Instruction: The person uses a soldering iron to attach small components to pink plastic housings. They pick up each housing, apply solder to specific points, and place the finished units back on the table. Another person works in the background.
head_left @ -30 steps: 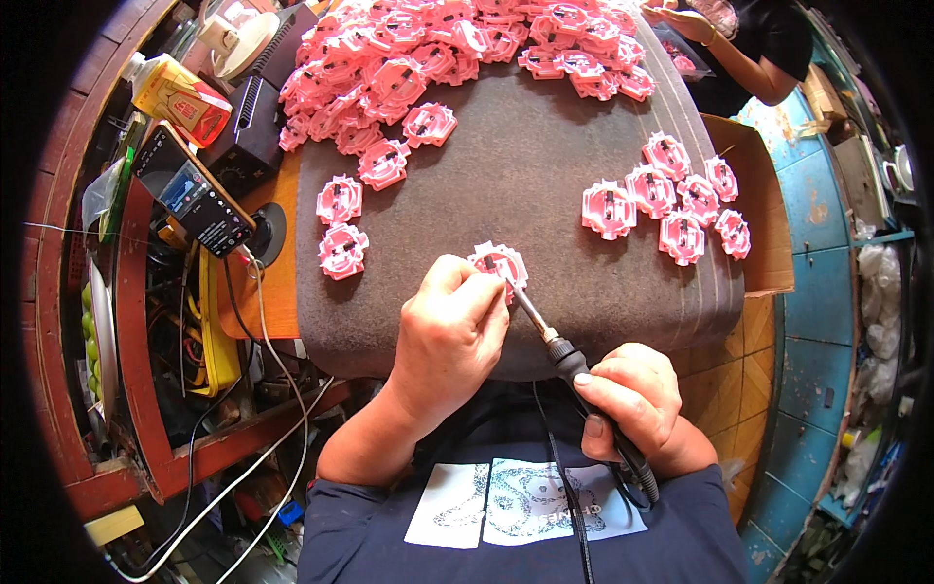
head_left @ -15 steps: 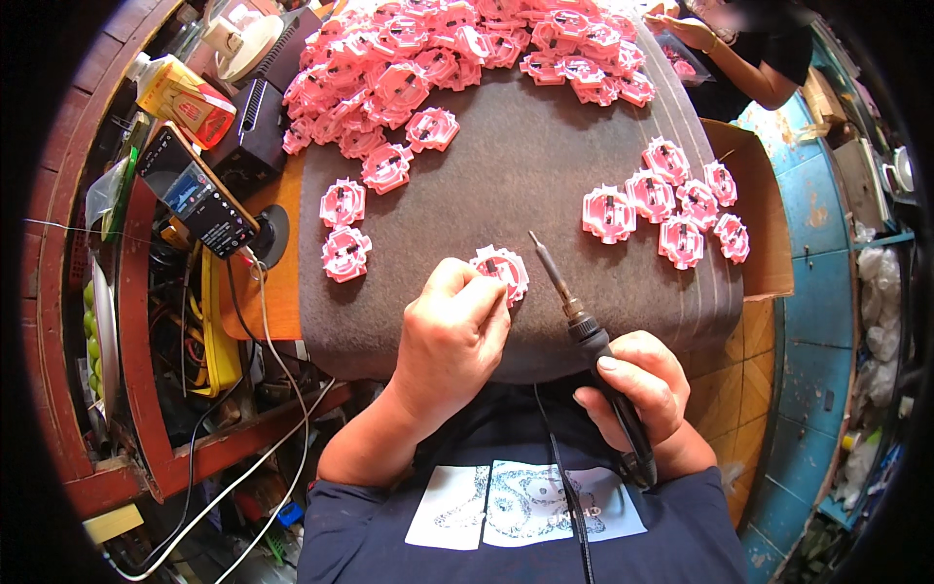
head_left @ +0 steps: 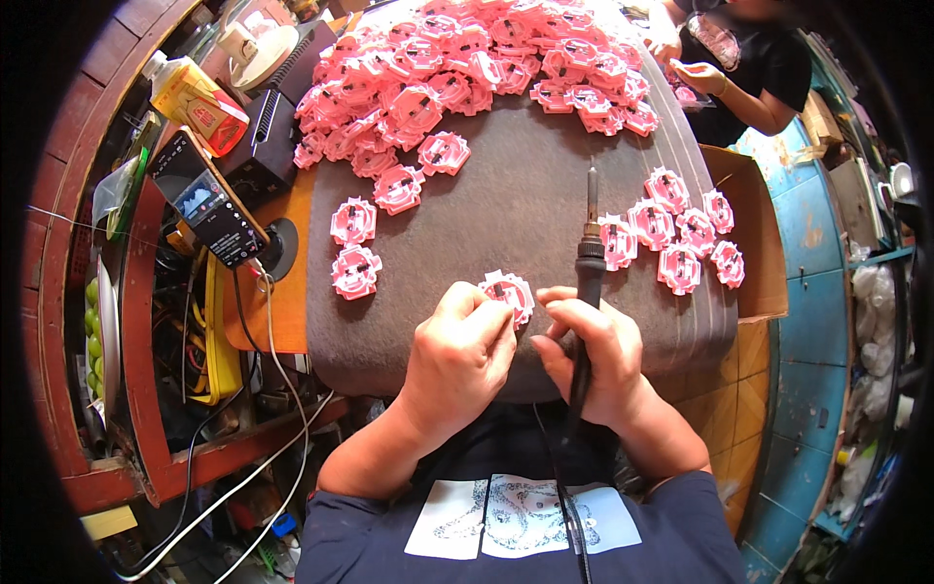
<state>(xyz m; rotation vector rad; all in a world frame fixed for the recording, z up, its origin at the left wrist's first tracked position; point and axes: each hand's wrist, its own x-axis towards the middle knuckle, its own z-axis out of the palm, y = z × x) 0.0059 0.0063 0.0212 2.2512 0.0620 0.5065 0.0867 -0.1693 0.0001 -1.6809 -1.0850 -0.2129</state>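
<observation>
My left hand (head_left: 455, 343) is closed in a pinch at the near left edge of a pink plastic part (head_left: 516, 294), which has a white rim and a small dark piece across its middle. The fingers cover part of it. In my right hand (head_left: 613, 355) rests a soldering iron (head_left: 590, 261) with a black handle, its metal tip pointing toward the far side of the table. Thumb and forefinger of that hand stand apart, just right of the pink part. The iron's cord hangs down over my shirt.
A large heap of similar pink parts (head_left: 418, 107) covers the far end of the grey mat (head_left: 486, 204). Several more lie in a cluster (head_left: 654, 224) at the right. A phone (head_left: 209, 200) and a bottle (head_left: 197, 107) stand left. Another person's hand (head_left: 699, 78) is at far right.
My right hand has moved in toward the pink part. The soldering iron has swung from leaning left to nearly straight ahead. My left hand keeps its pinch. The whole view has shifted slightly.
</observation>
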